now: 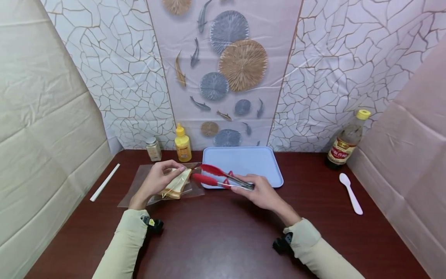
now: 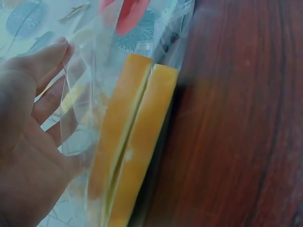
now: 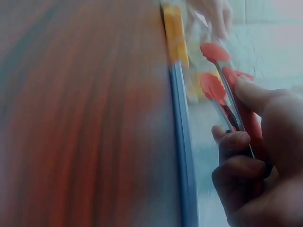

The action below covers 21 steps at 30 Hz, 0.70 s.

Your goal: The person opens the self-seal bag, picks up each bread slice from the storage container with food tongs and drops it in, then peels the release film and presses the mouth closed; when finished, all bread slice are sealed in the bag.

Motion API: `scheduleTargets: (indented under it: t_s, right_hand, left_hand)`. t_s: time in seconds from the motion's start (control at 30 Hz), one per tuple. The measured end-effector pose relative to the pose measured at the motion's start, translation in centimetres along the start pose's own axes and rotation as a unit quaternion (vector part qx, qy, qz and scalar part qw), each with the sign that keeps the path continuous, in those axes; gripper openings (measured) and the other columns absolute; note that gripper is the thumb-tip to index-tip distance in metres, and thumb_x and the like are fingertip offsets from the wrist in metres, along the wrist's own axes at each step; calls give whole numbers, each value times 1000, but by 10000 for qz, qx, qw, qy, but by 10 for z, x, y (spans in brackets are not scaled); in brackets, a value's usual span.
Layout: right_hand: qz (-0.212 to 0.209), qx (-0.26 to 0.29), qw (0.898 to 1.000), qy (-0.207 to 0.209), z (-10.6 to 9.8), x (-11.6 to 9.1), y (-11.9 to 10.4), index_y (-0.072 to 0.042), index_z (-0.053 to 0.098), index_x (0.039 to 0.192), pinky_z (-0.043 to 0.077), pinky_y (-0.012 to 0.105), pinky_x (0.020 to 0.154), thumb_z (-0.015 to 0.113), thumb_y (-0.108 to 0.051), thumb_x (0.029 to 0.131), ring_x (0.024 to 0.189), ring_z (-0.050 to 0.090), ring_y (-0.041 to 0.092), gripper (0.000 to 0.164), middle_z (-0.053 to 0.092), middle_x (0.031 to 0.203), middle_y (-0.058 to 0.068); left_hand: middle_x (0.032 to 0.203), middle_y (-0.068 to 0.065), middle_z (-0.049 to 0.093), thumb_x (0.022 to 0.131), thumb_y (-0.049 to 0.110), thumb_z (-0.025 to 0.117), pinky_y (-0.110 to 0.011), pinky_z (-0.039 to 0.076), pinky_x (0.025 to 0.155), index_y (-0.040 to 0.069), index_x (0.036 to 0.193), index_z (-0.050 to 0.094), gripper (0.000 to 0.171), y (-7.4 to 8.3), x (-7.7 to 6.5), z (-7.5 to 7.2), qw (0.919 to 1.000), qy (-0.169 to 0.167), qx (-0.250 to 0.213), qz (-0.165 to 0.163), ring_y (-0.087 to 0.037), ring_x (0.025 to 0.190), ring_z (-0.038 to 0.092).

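My left hand (image 1: 161, 179) pinches the raised edge of a clear plastic bag (image 2: 78, 111) between thumb and fingertips. Inside the bag, two slices of bread (image 1: 178, 185) lie stacked, their brown crusts (image 2: 144, 137) side by side in the left wrist view. My right hand (image 1: 262, 192) grips a pair of tongs (image 3: 246, 118) by their metal arms, thumb on one side and curled fingers on the other. The tongs' red scalloped heads (image 1: 205, 179) stand spread apart with nothing between them, pointing left at the bag's mouth beside the bread.
Behind the tongs lies a light blue tray (image 1: 251, 161). A small spice jar (image 1: 153, 149) and a yellow squeeze bottle (image 1: 182, 145) stand by the back wall. White chopsticks (image 1: 105, 182) lie at left. A sauce bottle (image 1: 343, 145) and a white spoon (image 1: 351, 193) are at right.
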State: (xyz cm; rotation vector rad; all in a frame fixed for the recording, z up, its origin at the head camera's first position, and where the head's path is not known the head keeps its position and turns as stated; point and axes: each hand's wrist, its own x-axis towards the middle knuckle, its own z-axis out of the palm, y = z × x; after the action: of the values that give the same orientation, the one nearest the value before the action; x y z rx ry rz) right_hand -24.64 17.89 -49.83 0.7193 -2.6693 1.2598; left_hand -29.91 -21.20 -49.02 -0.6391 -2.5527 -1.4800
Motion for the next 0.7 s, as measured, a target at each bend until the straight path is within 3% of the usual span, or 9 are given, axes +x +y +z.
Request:
scheduleTargets:
  t_s: [0.23,0.37,0.5,0.7]
  right_hand:
    - [624,-302,9966,440,-48,-27,37,-17,67,149,52,26,84,83,-45,96,102,65,21,62,76,132,9]
    - [956,-617,9915,628,-76,-45,56,-14,62,154,48,28,88,80,-49,98,107,63,25,68,73,136,14]
    - [1374,-837,9834,845,-101,-63,70,-10,59,155,47,32,87,77,-52,99,109,62,28,72,71,135,17]
    - [2072,-1062,9663,1102,-130,-83,85,-5,53,155,47,37,84,74,-61,98,108,61,32,82,68,131,23]
  left_hand:
    - [113,0,82,104,37,76,-44,56,101,18,109,81,20,-8,-1,-4,9991,97,348,-219,-14,107,72]
    - [113,-4,81,104,35,75,-33,57,92,17,108,81,19,-14,-1,-4,9990,134,377,-212,-15,102,72]
    - [115,-8,81,105,32,75,-24,58,84,14,109,81,20,-22,-2,-4,9991,150,320,-248,-14,97,74]
    - [114,-5,81,104,33,75,-22,57,83,16,109,81,19,-24,-4,-6,9988,205,378,-231,-11,96,73]
